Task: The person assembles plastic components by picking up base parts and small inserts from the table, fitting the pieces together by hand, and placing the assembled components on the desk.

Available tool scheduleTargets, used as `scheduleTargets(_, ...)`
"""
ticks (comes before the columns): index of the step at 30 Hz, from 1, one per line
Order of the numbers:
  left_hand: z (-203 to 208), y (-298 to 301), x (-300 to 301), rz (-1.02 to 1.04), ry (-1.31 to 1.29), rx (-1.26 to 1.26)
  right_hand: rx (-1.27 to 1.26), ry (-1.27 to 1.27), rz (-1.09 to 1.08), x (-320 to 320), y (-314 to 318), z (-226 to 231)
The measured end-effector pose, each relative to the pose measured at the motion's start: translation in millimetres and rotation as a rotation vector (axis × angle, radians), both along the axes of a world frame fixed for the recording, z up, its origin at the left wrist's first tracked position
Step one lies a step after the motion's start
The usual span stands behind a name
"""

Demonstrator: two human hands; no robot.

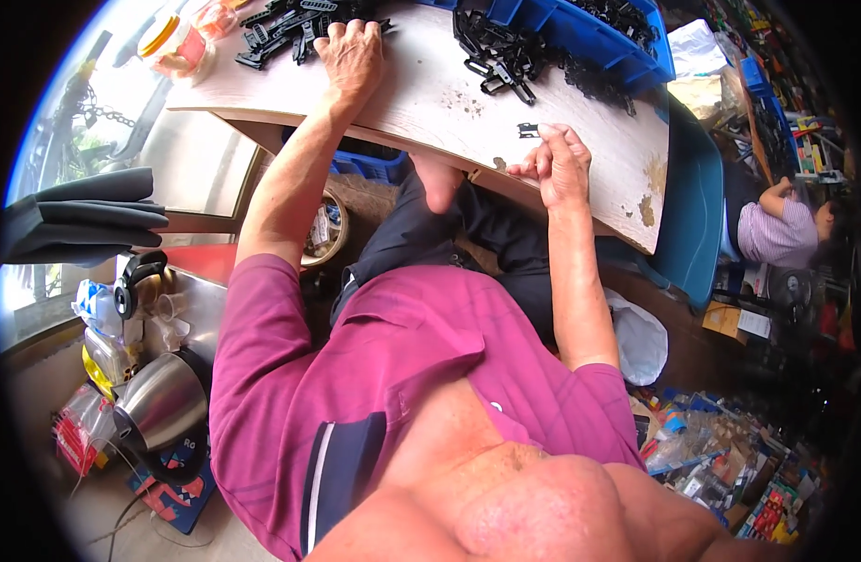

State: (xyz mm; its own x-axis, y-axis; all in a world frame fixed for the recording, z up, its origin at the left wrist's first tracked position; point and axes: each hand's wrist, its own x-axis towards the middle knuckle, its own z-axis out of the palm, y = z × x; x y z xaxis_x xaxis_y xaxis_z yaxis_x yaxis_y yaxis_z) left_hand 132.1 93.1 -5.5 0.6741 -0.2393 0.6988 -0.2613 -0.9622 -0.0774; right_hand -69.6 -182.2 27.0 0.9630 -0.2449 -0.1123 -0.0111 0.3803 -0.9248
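The left hand (352,51) lies palm down on the pale wooden surface (430,98), fingers loosely curled over a heap of black plastic parts (285,28), touching them but gripping nothing that shows; the right hand (561,164) rests near the surface's near edge, fingertips pinched on a small black clip (529,130); a second heap of black parts (505,56) lies between the hands, beside a blue bin (589,37).
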Motion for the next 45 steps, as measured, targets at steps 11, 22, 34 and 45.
scheduleTargets(11,4,-26,-35,-0.434,0.058,-0.466,0.065,-0.032,-0.105,2,3,2)
scheduleTargets(22,9,-108,-146,-0.809,0.83,-1.397,0.024,-0.187,-0.141,2,12,22)
scheduleTargets(34,11,-113,-150,-0.792,0.96,-1.169,-0.014,-0.151,-0.12,4,13,1)
scheduleTargets(45,5,-117,-147,-0.772,0.949,-1.068,-0.087,-0.132,-0.131,3,13,-4)
